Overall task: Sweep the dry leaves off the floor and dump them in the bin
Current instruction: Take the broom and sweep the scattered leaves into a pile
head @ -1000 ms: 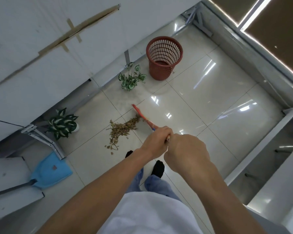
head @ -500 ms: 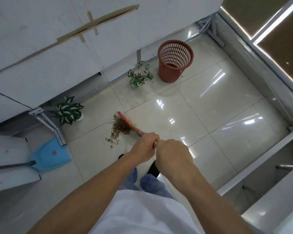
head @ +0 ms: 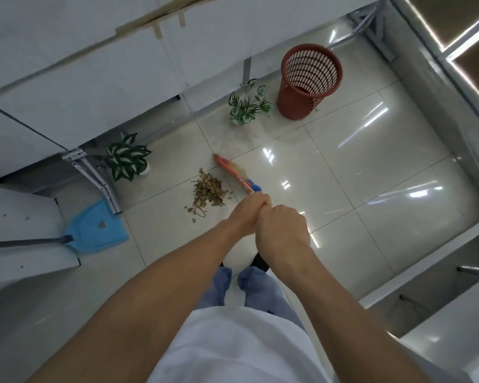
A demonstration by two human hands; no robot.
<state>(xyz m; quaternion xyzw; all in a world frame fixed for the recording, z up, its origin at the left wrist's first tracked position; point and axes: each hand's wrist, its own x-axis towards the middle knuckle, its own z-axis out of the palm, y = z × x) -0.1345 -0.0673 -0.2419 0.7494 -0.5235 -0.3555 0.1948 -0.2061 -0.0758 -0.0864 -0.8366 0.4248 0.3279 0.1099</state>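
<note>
Half a second ago the broom [head: 234,174] head lay against the leaves [head: 207,192]; now it has swung clear to their 2 o'clock side, blurred, with a bare strip of floor [head: 357,167] between, and the leaves sit in a tighter heap. The left hand [head: 248,214] has its fingers [head: 260,199] wrapped tight round the broom handle, lower on the shaft; the right hand [head: 281,230] is clenched just behind it, touching it, though the handle inside that fist is hidden. Both forearms reach forward and meet at the handle, above the feet. The leaves lie at 11 o'clock from the hands. The bin [head: 307,81] stands upright at 1 o'clock, well apart from the heap, a plant [head: 248,107] just beside it. The blue dustpan [head: 96,230] lies flat at 9 o'clock, near a second plant [head: 127,158].
</note>
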